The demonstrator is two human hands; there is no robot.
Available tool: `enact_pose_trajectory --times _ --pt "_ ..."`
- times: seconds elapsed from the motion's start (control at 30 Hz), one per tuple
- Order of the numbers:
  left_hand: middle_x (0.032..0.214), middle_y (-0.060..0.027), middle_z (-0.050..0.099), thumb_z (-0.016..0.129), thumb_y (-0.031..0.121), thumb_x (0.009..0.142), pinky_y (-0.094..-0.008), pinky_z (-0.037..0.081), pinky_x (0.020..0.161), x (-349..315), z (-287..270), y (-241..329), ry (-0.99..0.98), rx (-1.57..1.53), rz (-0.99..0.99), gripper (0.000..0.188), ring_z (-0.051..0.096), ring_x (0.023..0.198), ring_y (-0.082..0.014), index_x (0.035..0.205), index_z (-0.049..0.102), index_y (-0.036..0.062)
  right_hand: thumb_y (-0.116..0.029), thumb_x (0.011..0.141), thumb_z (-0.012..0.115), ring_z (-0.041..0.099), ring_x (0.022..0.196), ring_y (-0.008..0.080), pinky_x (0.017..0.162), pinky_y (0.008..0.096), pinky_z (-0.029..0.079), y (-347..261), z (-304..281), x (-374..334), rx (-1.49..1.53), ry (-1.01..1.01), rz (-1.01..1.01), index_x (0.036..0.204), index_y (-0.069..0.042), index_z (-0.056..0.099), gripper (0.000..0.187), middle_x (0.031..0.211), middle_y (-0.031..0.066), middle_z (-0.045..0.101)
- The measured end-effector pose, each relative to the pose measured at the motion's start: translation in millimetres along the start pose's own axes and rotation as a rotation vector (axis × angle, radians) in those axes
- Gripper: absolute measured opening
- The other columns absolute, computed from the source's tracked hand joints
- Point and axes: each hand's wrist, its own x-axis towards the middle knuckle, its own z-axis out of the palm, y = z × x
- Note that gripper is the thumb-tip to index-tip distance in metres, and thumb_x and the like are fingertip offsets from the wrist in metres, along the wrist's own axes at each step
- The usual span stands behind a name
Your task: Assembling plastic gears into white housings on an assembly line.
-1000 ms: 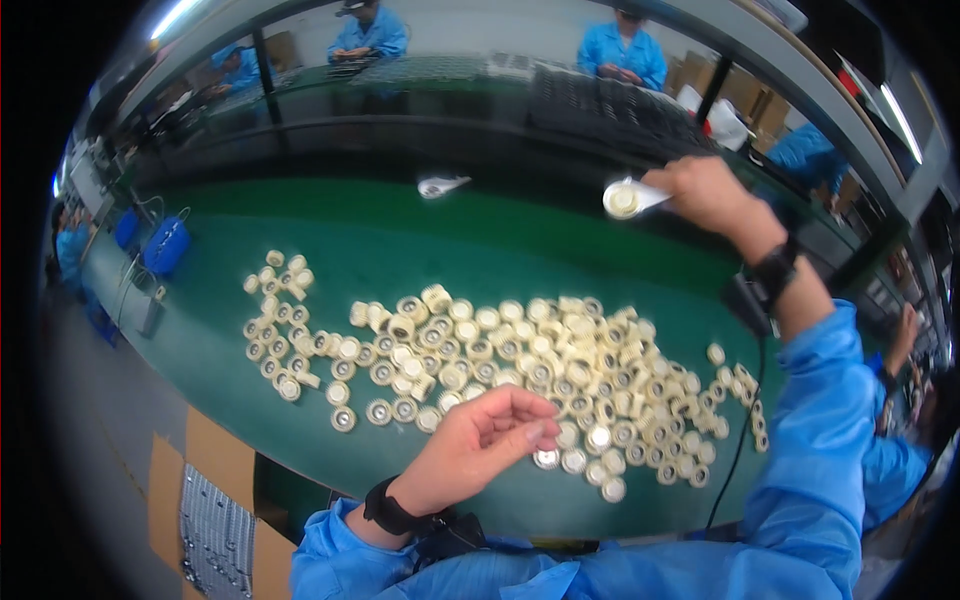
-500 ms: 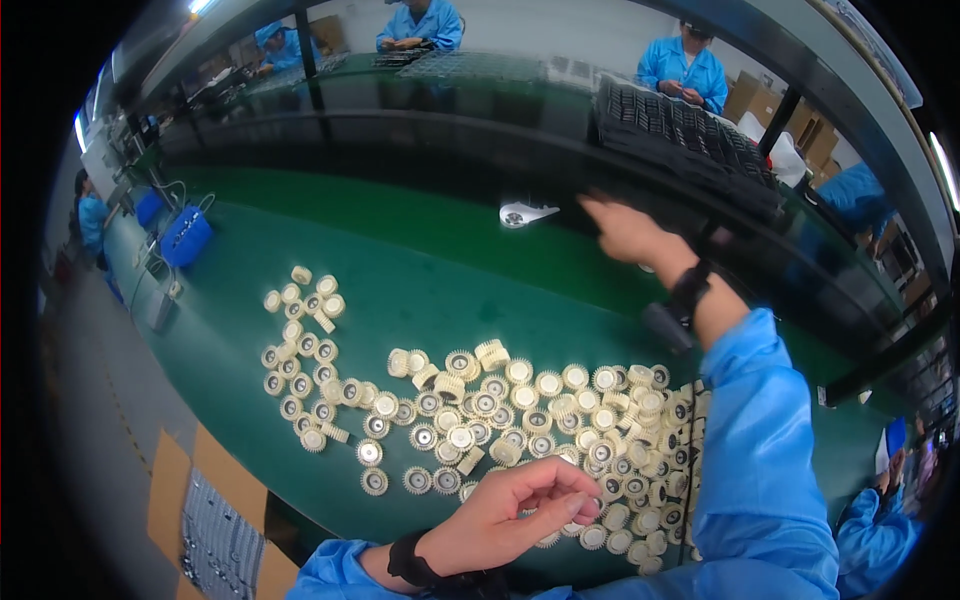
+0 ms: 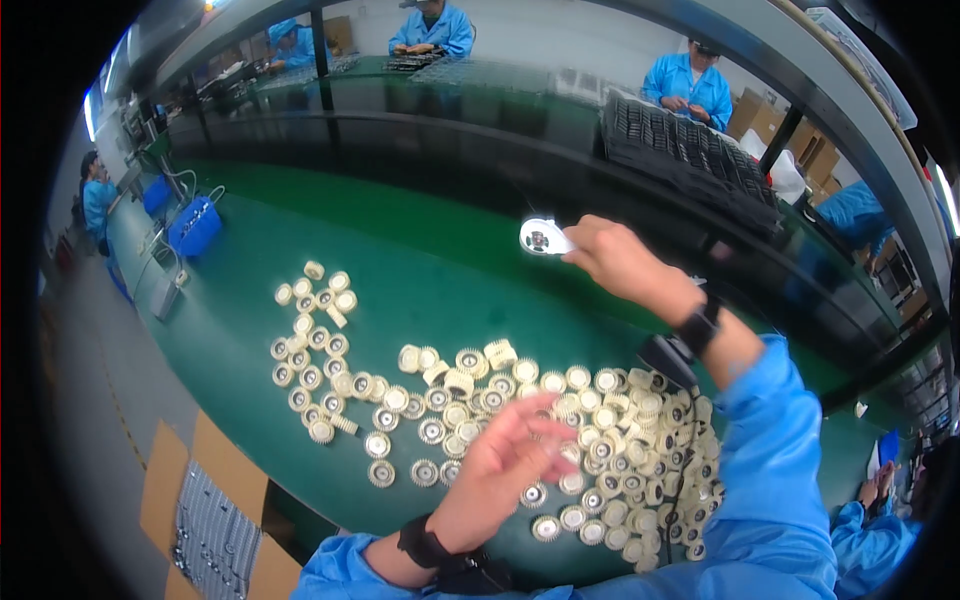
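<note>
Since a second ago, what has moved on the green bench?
The right hand, then far out on the right with a small white round part, now holds it nearer the middle. The left hand stays over the heap of cream ring-shaped plastic parts, fingers now raised. The heap looks unchanged.

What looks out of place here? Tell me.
Little. The cream parts lie in a loose, unsorted heap on the green table. The right hand holds one white part apart from them.
</note>
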Motion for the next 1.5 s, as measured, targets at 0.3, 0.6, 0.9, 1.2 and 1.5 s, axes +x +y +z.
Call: enact_pose_trajectory --times 0.3,0.6,0.9,1.2,1.5 --pt "0.123 -0.0079 0.051 0.055 0.012 0.093 -0.0252 0.047 0.082 27.0 9.9 11.5 0.076 -0.104 0.42 0.059 0.058 0.099 -0.0142 0.144 0.026 0.0044 -0.012 0.083 0.064 0.058 0.075 0.0323 0.066 0.039 0.048 -126.9 -55.5 -83.8 0.302 0.086 -0.108 0.103 -0.003 0.06 0.022 0.084 0.0134 0.056" --pt "0.125 -0.0095 0.054 0.063 0.018 0.09 -0.0214 0.043 0.078 51.1 29.1 33.0 -0.019 0.005 0.611 0.046 0.055 0.094 -0.0102 0.131 0.044 0.0061 -0.014 0.085 0.063 0.063 0.078 0.0261 0.069 0.0337 0.05 -120.5 -84.6 -100.4 0.529 0.051 0.165 0.106 -0.003 0.064 0.024 0.088 0.0132 0.064" --pt "0.128 -0.0173 0.052 0.061 0.022 0.091 -0.0337 0.041 0.098 53.9 27.8 3.0 -0.111 -0.224 0.465 0.046 0.054 0.114 -0.0237 0.129 0.044 0.0015 0.003 0.073 0.06 0.058 0.102 0.0296 0.09 0.0373 0.047 -14.8 -24.2 -164.5 0.061 -0.281 0.264 0.111 -0.007 0.064 0.04 0.108 0.013 0.063" --pt "0.117 -0.0184 0.058 0.04 0.04 0.099 -0.0301 0.048 0.076 64.5 20.0 -9.5 -0.262 -0.51 0.168 0.056 0.061 0.087 -0.0224 0.135 0.038 -0.0034 -0.004 0.072 0.064 0.06 0.092 0.0274 0.08 0.0359 0.048 -5.8 -16.2 -162.7 0.192 -0.411 0.354 0.102 -0.005 0.063 0.03 0.094 0.0123 0.061" --pt "0.117 -0.0211 0.057 0.05 0.032 0.094 -0.0334 0.047 0.086 61.9 18.3 -11.3 -0.305 -0.475 0.167 0.052 0.061 0.09 -0.0209 0.131 0.045 -0.0035 -0.012 0.07 0.072 0.06 0.076 0.021 0.07 0.0305 0.049 -13.6 -30.4 -164.5 0.251 -0.352 0.506 0.086 -0.001 0.059 0.023 0.08 0.0108 0.06"
